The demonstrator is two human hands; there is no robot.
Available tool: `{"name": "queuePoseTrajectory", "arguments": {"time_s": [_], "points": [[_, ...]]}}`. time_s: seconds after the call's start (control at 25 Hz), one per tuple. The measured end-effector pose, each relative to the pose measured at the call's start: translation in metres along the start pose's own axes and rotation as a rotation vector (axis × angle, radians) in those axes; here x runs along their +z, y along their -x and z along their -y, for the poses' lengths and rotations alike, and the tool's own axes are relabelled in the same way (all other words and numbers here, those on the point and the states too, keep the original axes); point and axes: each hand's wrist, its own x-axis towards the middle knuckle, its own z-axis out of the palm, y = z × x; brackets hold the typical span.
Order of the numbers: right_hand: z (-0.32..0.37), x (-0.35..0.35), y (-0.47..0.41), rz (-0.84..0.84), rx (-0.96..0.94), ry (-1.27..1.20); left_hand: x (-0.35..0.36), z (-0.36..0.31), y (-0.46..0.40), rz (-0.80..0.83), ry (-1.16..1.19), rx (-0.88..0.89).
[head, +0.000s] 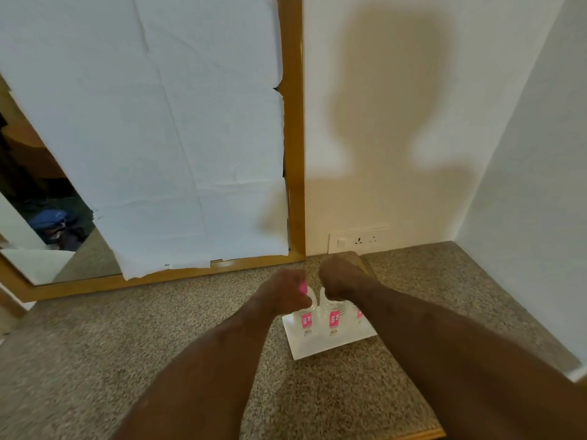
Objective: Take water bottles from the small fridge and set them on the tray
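Observation:
A white rectangular tray (320,347) lies on the speckled granite counter (127,328) near the back wall. Three clear water bottles with pink labels stand upright on it. My left hand (284,292) is closed around the top of the left bottle (306,319), whose pink cap shows by my fingers. My right hand (336,281) grips the top of the middle bottle (332,317). A third bottle (357,312) stands behind my right forearm, mostly hidden. The fridge is out of view.
A wood-framed mirror (293,154), mostly covered with white paper, leans on the wall at the left. A wall socket plate (359,239) sits just behind the tray. A white side wall (524,185) closes off the right. The counter's wooden front edge (413,435) shows at the bottom.

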Motion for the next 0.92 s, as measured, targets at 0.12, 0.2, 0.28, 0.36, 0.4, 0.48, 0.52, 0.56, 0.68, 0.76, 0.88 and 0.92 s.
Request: {"name": "queuePoseTrajectory", "arguments": {"time_s": [0.12, 0.2, 0.28, 0.36, 0.4, 0.48, 0.52, 0.56, 0.68, 0.76, 0.88, 0.92], "points": [[-0.002, 0.004, -0.003, 0.014, -0.018, 0.000, 0.005, -0.002, -0.002, 0.038, -0.018, -0.004], [-0.004, 0.009, -0.007, 0.017, -0.036, 0.001, 0.008, -0.005, -0.004, 0.037, -0.007, -0.027], [-0.005, 0.012, -0.012, 0.014, -0.044, -0.001, 0.008, -0.007, -0.006, 0.040, -0.019, -0.033], [-0.006, 0.012, -0.016, 0.010, -0.044, -0.008, 0.007, -0.008, -0.008, 0.043, -0.031, -0.029], [-0.008, 0.011, -0.018, 0.014, -0.043, -0.008, 0.006, -0.008, -0.009, 0.042, -0.034, -0.032], [-0.012, 0.010, -0.023, 0.048, -0.049, 0.000, 0.007, -0.007, -0.011, 0.030, -0.039, -0.030], [-0.014, 0.011, -0.025, 0.061, -0.052, 0.004, 0.008, -0.007, -0.013, 0.023, -0.042, -0.026], [-0.015, 0.011, -0.026, 0.076, -0.053, 0.010, 0.008, -0.007, -0.013, 0.022, -0.049, -0.026], [-0.018, 0.011, -0.030, 0.097, -0.060, 0.041, 0.006, -0.002, -0.015, 0.039, -0.099, 0.004], [-0.018, 0.010, -0.032, 0.102, -0.061, 0.045, 0.002, -0.001, -0.015, 0.062, -0.146, 0.022], [-0.016, 0.006, -0.030, 0.156, -0.051, 0.070, -0.001, -0.002, -0.016, 0.101, -0.192, 0.025], [-0.016, 0.000, -0.031, 0.175, -0.056, 0.075, -0.003, -0.002, -0.017, 0.117, -0.192, 0.025]]}}
